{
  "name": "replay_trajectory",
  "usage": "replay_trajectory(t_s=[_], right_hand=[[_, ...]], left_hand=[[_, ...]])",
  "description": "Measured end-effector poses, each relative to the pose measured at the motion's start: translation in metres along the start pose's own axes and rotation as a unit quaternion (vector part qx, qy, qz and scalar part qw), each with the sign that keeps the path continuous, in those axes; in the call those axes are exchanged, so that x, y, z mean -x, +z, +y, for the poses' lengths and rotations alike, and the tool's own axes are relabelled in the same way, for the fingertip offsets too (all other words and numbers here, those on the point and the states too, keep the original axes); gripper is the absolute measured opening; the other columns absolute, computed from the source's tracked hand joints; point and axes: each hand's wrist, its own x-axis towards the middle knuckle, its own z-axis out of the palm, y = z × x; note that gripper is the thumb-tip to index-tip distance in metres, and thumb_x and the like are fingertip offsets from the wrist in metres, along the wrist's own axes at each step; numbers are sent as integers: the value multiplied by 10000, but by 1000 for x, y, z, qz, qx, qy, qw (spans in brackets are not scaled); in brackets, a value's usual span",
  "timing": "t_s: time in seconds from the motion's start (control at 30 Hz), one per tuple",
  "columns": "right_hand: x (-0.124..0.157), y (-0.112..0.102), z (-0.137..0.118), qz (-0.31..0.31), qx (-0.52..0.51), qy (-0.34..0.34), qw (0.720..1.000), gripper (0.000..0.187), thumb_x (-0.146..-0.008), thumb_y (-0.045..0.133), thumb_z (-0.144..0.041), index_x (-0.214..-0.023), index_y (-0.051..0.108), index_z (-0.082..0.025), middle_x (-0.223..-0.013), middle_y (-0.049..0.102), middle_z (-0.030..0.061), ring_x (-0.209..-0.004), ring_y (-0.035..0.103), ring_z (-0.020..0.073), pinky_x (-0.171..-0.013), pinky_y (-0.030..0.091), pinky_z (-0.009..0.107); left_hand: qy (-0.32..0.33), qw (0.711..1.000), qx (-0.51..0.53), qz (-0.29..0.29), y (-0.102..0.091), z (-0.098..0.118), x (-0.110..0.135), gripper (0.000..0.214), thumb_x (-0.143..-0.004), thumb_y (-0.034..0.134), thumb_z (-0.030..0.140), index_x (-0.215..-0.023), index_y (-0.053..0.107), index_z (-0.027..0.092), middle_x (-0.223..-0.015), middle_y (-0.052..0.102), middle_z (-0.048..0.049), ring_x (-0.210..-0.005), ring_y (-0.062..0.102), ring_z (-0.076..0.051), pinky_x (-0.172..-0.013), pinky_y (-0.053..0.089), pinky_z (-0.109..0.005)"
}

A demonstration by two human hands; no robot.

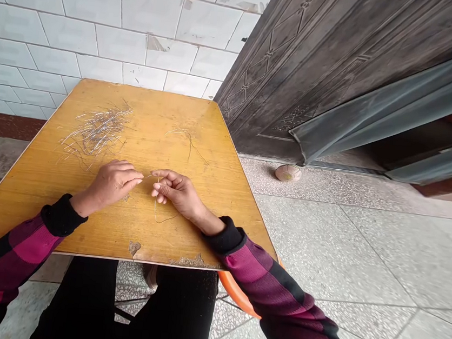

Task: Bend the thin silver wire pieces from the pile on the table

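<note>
Both my hands rest on a yellow wooden table (213,135), close together near its middle. My left hand (111,182) is closed in a pinch, its fingertips pointing right toward a thin wire strand (154,213). My right hand (177,190) is closed too, pinching the upper end of that strand, which trails down and curls on the table below it. A loose pile of similar thin strands (96,132) lies at the back left of the table. A smaller bunch of strands (187,135) lies behind my right hand.
The table stands against a white tiled wall (104,19). A dark metal door (343,68) is at the right, with a small ball (288,173) on the terrazzo floor by its foot. An orange stool edge (236,296) shows under my right arm. The table's front edge is chipped.
</note>
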Motion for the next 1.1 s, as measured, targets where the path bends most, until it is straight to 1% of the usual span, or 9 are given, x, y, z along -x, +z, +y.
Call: replay_trajectory(t_s=[0.17,0.33,0.53,0.6,0.7,0.8,0.9,1.03,1.1], right_hand=[[-1,0,2,-7,-5,-9,1000,380,-763,732,-346,-1091,614,-195,-677,683,-42,-482,560,53,-480,430,177],[-2,-1,4,-10,-1,-9,1000,378,-763,733,-339,-1093,616,-196,-672,682,-42,-482,559,53,-477,426,176],[-3,-2,5,2,-13,3,1000,421,-757,743,-355,-1109,590,-184,-690,690,-33,-493,569,56,-475,423,176],[-3,-3,3,-7,-18,6,1000,399,-747,753,-367,-1059,589,-178,-695,697,-25,-492,575,56,-469,416,173],[-2,-3,0,-39,-18,2,999,375,-747,751,-386,-1014,590,-177,-697,701,-21,-495,583,56,-474,420,172],[-2,-3,0,-62,-27,8,998,351,-735,759,-394,-955,593,-176,-690,699,-24,-490,582,53,-479,427,167],[-4,-6,2,-64,-38,9,997,339,-713,776,-407,-843,571,-171,-686,696,-18,-484,579,55,-468,418,167],[-9,-22,-3,-53,-4,16,998,386,-725,737,-505,-825,570,-171,-731,695,11,-544,599,88,-515,447,208],[-9,-34,-11,29,66,-26,997,387,-781,662,-550,-817,582,-173,-751,680,23,-599,594,102,-566,456,233]], left_hand=[[12,999,-44,-8,-8,-3,-2,205,-893,524,181,-796,704,174,-663,615,-32,-665,527,-169,-655,386,-310],[-5,1000,-16,-12,-7,-2,-3,193,-875,540,174,-747,684,179,-647,613,-17,-642,523,-154,-655,381,-299],[-82,994,75,-11,-6,7,-5,194,-846,539,190,-706,672,180,-628,614,-13,-618,527,-144,-639,393,-292],[-148,974,162,-49,-7,6,-6,170,-849,561,255,-766,687,175,-697,662,-23,-654,569,-144,-649,423,-281],[-225,920,293,-133,-10,0,-15,244,-851,565,365,-835,700,163,-812,714,-46,-746,629,-161,-694,464,-280],[-240,883,342,-214,-13,-4,-34,254,-822,581,379,-801,707,160,-814,723,-46,-771,640,-164,-730,467,-286],[-245,859,348,-284,-10,-1,-54,172,-758,623,306,-716,697,156,-703,693,-18,-663,603,-134,-656,441,-261],[-284,827,409,-262,0,2,-70,96,-683,611,196,-621,673,157,-602,640,-2,-588,557,-112,-618,428,-252],[-328,804,437,-236,4,0,-72,88,-651,608,167,-580,658,154,-566,620,-8,-561,541,-110,-597,420,-252]])
